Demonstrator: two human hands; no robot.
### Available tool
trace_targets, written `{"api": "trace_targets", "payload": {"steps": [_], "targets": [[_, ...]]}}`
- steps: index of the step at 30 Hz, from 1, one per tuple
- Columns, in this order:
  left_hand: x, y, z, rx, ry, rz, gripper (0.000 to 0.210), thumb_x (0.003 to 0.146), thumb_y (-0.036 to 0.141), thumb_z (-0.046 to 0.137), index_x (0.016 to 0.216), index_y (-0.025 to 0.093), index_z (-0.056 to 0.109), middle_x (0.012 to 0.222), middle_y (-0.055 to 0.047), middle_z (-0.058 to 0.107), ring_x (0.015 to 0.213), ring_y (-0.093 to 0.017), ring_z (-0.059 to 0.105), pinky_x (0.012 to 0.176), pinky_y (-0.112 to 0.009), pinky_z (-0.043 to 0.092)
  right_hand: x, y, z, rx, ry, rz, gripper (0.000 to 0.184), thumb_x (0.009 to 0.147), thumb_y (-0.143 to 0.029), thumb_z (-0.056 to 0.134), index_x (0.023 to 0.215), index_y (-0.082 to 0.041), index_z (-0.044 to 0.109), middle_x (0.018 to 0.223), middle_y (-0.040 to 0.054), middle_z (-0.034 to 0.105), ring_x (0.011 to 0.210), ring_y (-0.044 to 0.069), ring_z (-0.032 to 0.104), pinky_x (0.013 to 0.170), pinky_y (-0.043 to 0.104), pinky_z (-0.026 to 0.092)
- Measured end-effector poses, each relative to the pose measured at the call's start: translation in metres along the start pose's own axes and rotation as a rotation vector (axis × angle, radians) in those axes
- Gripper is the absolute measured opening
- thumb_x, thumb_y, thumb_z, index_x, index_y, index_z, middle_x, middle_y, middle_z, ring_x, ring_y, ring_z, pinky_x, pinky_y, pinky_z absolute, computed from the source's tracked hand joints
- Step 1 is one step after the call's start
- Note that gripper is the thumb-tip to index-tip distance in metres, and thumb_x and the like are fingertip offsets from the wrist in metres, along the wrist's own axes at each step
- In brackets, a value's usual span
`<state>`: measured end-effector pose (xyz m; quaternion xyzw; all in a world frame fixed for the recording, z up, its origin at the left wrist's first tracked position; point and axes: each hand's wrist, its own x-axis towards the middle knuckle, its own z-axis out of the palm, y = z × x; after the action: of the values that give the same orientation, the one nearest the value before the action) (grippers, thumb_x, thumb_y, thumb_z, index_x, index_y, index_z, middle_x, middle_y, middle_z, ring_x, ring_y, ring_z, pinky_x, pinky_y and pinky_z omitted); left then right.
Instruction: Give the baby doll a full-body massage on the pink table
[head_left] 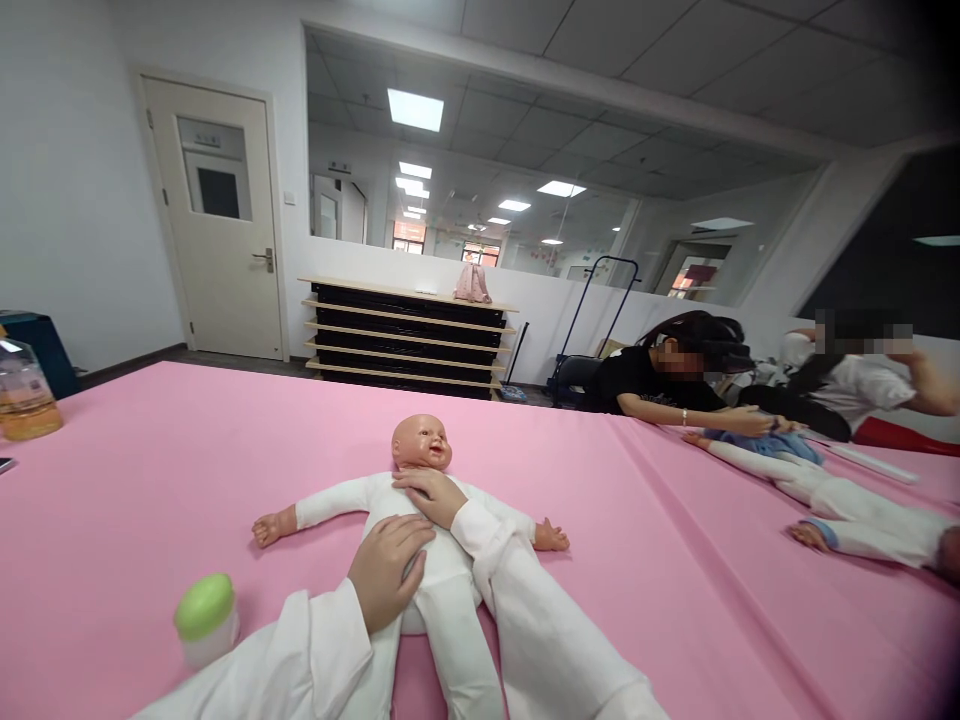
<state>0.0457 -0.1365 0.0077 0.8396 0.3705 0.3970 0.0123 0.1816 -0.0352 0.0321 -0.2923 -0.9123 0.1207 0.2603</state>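
A baby doll (pixel 448 555) with a white cloth body lies on its back on the pink tablecloth (pixel 600 640), arms spread wide, head away from me. Flat on its belly rests my left hand (pixel 390 568), fingers extended and slightly apart. My right hand (pixel 433 493) lies across the doll's upper chest, just below the chin, with its fingers stretched out. Both hands touch the doll without gripping it. Left of the doll's legs stands a small white jar (pixel 208 622) with a green lid.
A bottle of amber liquid (pixel 28 400) stands at the far left. On the right, a co-worker in black (pixel 652 380) handles blue cloth (pixel 772 440) by another doll (pixel 847 510); a person in white (pixel 862 375) sits beyond. A shelf-like stack (pixel 405 335) stands behind the table.
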Motion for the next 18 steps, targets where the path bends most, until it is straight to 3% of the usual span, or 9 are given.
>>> {"api": "trace_targets", "payload": {"steps": [3,6,9,13,18], "targets": [[-0.004,-0.004,0.002,0.049,0.112,0.034,0.024,0.077,0.007,0.04,0.091,0.016,0.056,0.095,-0.007,0.063,0.092,-0.02,0.054,0.08,-0.037,0.044,-0.027,0.0,0.001,0.007,0.162,0.04,0.031,0.082,-0.011,0.041,0.105,-0.017,0.06,0.115,0.0054,0.06,0.112,0.016,0.05,0.097,0.036,0.038],[-0.006,-0.004,0.002,0.099,0.152,0.112,0.021,0.075,0.004,0.039,0.08,0.015,0.055,0.075,-0.006,0.06,0.074,-0.018,0.053,0.066,-0.033,0.045,-0.053,-0.005,0.003,-0.005,0.308,0.081,0.029,0.082,-0.011,0.04,0.103,-0.018,0.06,0.112,0.007,0.061,0.106,0.016,0.054,0.094,0.039,0.041],[-0.006,0.0,0.001,0.079,0.165,0.238,0.02,0.079,0.007,0.038,0.075,0.016,0.055,0.065,-0.004,0.057,0.064,-0.016,0.05,0.057,-0.029,0.042,-0.068,-0.016,0.003,-0.016,0.352,0.058,0.024,0.083,-0.013,0.042,0.096,-0.019,0.062,0.101,0.007,0.065,0.099,0.017,0.057,0.088,0.039,0.044],[-0.004,0.006,0.0,-0.085,0.112,0.44,0.023,0.081,0.007,0.036,0.087,0.016,0.056,0.074,-0.005,0.063,0.073,-0.015,0.056,0.066,-0.027,0.046,-0.064,-0.032,0.001,0.092,0.248,-0.045,0.029,0.083,-0.009,0.038,0.09,-0.02,0.065,0.094,0.0049,0.066,0.093,0.014,0.058,0.083,0.032,0.046],[-0.001,0.008,0.002,-0.184,-0.03,0.515,0.028,0.081,0.009,0.038,0.101,0.017,0.054,0.089,-0.005,0.067,0.084,-0.013,0.06,0.074,-0.025,0.046,-0.028,-0.039,0.0,0.078,-0.158,-0.101,0.033,0.085,-0.009,0.036,0.097,-0.022,0.064,0.107,0.0006,0.064,0.109,0.012,0.052,0.1,0.035,0.03]]}}
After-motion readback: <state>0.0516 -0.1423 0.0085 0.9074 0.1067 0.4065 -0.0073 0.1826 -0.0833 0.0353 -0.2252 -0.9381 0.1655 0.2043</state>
